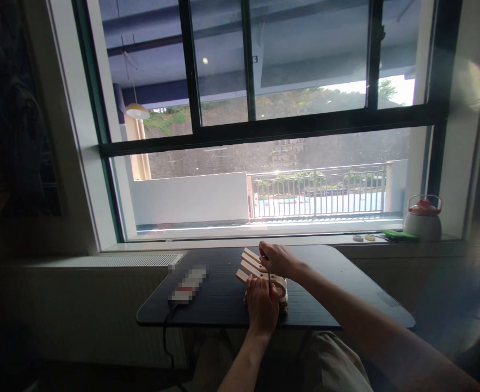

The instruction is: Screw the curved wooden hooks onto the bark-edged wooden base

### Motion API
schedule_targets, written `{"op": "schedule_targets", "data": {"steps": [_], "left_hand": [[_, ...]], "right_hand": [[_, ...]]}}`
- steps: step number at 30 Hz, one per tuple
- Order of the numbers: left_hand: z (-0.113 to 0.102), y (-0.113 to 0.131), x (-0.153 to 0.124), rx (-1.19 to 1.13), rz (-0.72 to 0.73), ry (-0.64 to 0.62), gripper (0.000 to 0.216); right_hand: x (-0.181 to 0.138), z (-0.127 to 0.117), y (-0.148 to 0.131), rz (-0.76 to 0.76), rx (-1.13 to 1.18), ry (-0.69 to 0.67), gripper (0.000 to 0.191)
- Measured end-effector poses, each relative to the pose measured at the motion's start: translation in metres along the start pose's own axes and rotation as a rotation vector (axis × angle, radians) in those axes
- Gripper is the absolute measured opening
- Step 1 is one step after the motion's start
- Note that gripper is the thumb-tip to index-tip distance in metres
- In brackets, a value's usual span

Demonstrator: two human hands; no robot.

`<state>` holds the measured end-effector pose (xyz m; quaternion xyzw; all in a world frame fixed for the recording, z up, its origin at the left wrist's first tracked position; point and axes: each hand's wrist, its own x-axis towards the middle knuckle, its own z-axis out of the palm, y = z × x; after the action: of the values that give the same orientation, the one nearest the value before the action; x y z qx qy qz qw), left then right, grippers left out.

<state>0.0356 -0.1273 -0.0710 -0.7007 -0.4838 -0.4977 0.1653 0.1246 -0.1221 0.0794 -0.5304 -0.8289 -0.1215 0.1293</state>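
With my right hand (281,260) closed round a thin tool (269,279) and my left hand (261,305) gripping the wooden piece (251,267) on the table (223,296), I'm apparently working the tool in, which calls for steadiness.

I have my right hand (280,260) curled tight, just above and beyond my left hand (262,307), whose fingers (259,284) bend forward, back uppermost; the right forearm (358,310) slants away rightward, the left forearm (246,359) steeply downward.

The left fingers (258,288) partly hide the wooden piece (251,268).
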Motion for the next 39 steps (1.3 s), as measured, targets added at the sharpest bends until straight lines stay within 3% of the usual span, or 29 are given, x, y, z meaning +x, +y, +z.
{"op": "schedule_targets", "data": {"steps": [13, 28, 39], "left_hand": [[-0.002, 0.001, 0.001, -0.045, -0.013, 0.028, 0.008], [0.001, -0.002, 0.001, -0.105, -0.047, -0.011, 0.017], [0.002, 0.001, 0.004, -0.193, -0.094, 0.075, 0.015]], "right_hand": [[0.007, 0.011, -0.008, 0.033, 0.069, 0.032, 0.017], [0.006, 0.008, -0.006, 0.036, 0.078, 0.019, 0.017], [0.005, 0.007, -0.007, 0.067, 0.055, 0.010, 0.023]]}}
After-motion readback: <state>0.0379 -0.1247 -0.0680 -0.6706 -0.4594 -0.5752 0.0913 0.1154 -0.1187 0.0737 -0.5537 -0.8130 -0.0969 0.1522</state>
